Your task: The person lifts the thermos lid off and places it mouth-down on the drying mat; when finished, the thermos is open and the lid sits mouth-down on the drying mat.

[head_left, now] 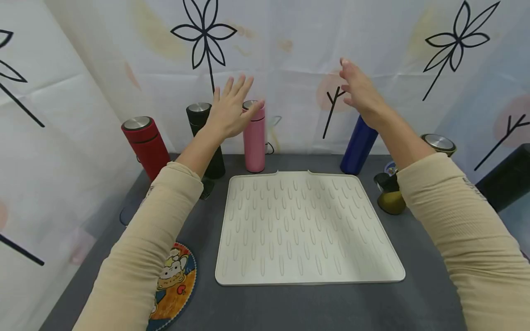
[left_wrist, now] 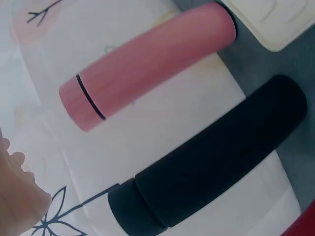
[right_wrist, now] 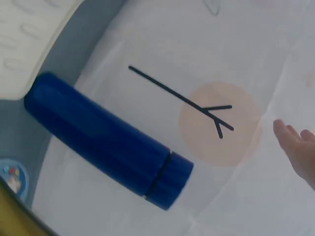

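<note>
My left hand (head_left: 232,108) is raised with its fingers spread, in front of a black thermos (head_left: 215,161) and a pink thermos (head_left: 254,142). It holds nothing, and in the left wrist view both thermoses stand apart from the hand (left_wrist: 19,191). Higher up on the right, my right hand (head_left: 360,87) hangs in the air with its fingers loosely bent and nothing in them. A blue thermos (head_left: 358,147) stands below it, its top hidden by that hand and wrist. The right wrist view shows a gap between the blue thermos (right_wrist: 108,137) and the fingers (right_wrist: 290,140).
A cream ribbed mat (head_left: 306,230) lies mid-table. At the left are a red thermos (head_left: 149,147) and a round cartoon-printed item (head_left: 178,285), partly under the sleeve. Right of the mat are a gold-coloured object (head_left: 391,203) and a dark cylinder (head_left: 507,177). A printed cloth (head_left: 290,59) hangs behind.
</note>
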{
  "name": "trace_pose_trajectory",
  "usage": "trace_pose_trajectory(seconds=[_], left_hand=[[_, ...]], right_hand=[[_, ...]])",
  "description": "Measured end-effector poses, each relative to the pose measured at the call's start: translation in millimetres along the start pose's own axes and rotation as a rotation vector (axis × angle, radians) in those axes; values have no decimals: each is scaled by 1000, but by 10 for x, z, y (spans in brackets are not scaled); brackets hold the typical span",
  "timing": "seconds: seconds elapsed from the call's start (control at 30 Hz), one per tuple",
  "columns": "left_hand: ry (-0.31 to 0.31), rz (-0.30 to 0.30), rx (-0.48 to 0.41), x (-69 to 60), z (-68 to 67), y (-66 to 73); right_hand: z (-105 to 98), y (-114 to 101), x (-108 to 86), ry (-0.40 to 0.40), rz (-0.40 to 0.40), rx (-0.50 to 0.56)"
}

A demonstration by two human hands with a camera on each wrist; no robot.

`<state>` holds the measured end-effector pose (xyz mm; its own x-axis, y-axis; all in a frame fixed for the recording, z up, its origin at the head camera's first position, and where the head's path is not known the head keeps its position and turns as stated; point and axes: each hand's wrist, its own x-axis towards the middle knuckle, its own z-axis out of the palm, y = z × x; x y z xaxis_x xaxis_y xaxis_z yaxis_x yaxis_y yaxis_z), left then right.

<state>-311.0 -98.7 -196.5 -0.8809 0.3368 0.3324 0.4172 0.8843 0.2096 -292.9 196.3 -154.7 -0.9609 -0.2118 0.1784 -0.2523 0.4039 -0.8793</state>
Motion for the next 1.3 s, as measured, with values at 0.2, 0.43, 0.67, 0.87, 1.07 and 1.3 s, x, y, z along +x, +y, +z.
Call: trace_pose_trajectory(seconds=[0.2, 0.43, 0.67, 0.87, 1.07, 1.3], left_hand=[[63, 69, -86, -127, 89, 18], [113, 151, -155, -284, 235, 63], [138, 217, -227, -399, 404, 136], [169, 258, -265, -492, 609, 185], [154, 259, -312, -606, 804, 241], [134, 268, -375, -685, 936, 287]], right_hand=[[34, 156, -232, -14, -4, 479], [61, 432, -514, -115, -10, 695], [71, 683, -733, -161, 0, 858], [81, 827, -922, -184, 8, 914], [90, 940, -1102, -186, 12, 932], [8, 1097, -1282, -225, -66, 1006]])
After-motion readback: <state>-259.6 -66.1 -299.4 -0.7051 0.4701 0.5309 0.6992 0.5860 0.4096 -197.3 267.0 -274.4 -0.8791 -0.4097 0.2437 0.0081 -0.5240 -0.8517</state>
